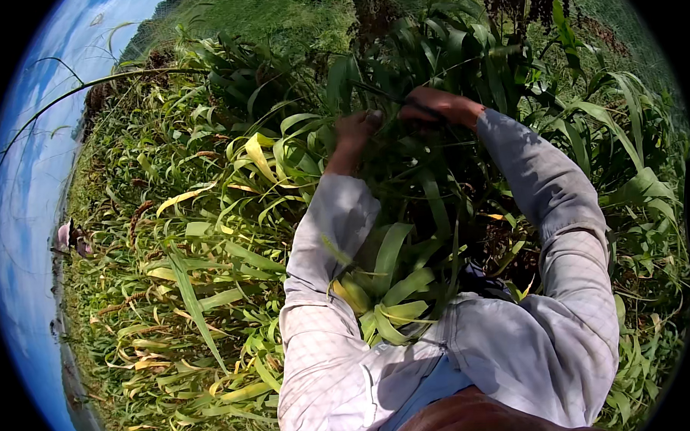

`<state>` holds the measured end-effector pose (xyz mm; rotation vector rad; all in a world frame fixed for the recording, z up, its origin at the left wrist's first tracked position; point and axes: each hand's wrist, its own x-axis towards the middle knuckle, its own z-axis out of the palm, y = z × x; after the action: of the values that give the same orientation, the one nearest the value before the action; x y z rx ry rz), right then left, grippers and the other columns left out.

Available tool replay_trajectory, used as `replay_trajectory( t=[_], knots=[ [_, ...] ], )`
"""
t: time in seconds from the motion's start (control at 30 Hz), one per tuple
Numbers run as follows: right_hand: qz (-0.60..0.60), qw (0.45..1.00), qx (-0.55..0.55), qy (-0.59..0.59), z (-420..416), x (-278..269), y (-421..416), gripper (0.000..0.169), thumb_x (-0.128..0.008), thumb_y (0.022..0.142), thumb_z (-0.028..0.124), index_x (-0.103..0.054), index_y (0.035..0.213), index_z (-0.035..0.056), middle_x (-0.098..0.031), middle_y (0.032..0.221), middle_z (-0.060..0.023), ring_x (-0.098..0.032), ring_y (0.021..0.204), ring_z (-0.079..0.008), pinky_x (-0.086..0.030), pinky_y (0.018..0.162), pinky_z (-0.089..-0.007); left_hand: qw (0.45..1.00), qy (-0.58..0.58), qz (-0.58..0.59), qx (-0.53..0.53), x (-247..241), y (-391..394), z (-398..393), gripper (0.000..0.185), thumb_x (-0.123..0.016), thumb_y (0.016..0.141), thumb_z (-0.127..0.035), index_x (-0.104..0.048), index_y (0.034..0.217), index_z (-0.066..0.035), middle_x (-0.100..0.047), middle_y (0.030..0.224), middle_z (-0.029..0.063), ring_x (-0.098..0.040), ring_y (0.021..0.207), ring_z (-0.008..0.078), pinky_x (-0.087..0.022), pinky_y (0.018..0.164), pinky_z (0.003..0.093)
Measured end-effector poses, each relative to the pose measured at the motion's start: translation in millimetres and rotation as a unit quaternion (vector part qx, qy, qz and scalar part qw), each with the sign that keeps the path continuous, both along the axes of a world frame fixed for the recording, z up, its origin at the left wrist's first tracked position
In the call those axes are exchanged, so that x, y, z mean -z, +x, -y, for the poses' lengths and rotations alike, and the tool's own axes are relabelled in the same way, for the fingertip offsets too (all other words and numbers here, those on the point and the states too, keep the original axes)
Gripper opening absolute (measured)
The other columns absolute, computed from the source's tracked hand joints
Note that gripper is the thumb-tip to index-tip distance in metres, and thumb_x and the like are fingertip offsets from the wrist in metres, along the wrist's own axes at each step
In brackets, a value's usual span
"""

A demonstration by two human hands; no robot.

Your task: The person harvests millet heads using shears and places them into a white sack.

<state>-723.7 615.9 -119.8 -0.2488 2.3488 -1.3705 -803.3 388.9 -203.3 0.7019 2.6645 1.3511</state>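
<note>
Among tall green plants with long strap-like leaves, my left hand [358,129] is raised before me, its fingers curled near the stems. What lies inside that hand is too dark and blurred to tell. Just to its right, my right hand [429,105] is closed around a thin dark shaft [380,92] that slants up to the left; its kind is unclear. The two hands are a short way apart. Broad green leaves [394,251] rise between my forearms, close to my chest.
Dense foliage [204,277] with yellowing leaves and brown seed heads [140,217] spreads on the left. Dark drooping seed heads [523,1] hang at the top. A long bent stem [101,80] arches at the upper left. A person [72,239] is far off at the left edge.
</note>
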Motion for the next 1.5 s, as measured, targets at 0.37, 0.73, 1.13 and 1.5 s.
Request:
replay_trajectory(
  t=[0.37, 0.73, 1.13, 1.5],
  knots=[
    [-0.043, 0.999, 0.018, -0.007, -19, -1, 4, 0.040, -0.048, 0.094, 0.043, -0.055, 0.085, 0.0048, -0.043, 0.061, 0.0011, -0.049, 0.055, -0.0100, -0.041, 0.053, -0.0277, 0.879, -0.014, -0.473, 0.057, 12, -11, -19, 0.012, -0.060, 0.085, -0.017, -0.058, 0.078, -0.008, -0.055, 0.068, 0.0047, -0.051, 0.057, 0.0223, -0.043, 0.056, 0.0360],
    [-0.014, 0.997, 0.069, -0.039, -20, 4, 25, 0.034, -0.058, 0.087, 0.033, -0.056, 0.073, 0.0016, -0.050, 0.064, -0.0013, -0.051, 0.053, -0.0092, -0.038, 0.047, -0.0286, 0.903, 0.049, -0.426, 0.007, 4, -1, -13, 0.016, -0.064, 0.080, -0.015, -0.065, 0.094, -0.007, -0.063, 0.088, 0.0104, -0.060, 0.078, 0.0253, -0.049, 0.068, 0.0377],
    [-0.125, 0.988, 0.036, 0.084, -16, 19, 7, 0.034, -0.058, 0.087, 0.029, -0.059, 0.074, -0.0016, -0.053, 0.056, -0.0029, -0.052, 0.049, -0.0121, -0.040, 0.047, -0.0301, 0.960, 0.156, -0.215, -0.086, -1, 5, 7, 0.015, -0.063, 0.083, -0.012, -0.066, 0.097, -0.005, -0.065, 0.093, 0.0071, -0.062, 0.081, 0.0178, -0.051, 0.069, 0.0319],
    [0.000, 0.993, 0.098, -0.058, -4, -2, -3, 0.033, -0.055, 0.089, 0.031, -0.057, 0.073, 0.0025, -0.057, 0.063, -0.0031, -0.060, 0.052, -0.0114, -0.047, 0.048, -0.0268, 0.945, -0.013, -0.325, 0.041, -25, -72, -1, 0.032, -0.052, 0.090, -0.019, -0.055, 0.119, -0.006, -0.059, 0.111, 0.0137, -0.058, 0.103, 0.0277, -0.046, 0.089, 0.0382]
  ],
)
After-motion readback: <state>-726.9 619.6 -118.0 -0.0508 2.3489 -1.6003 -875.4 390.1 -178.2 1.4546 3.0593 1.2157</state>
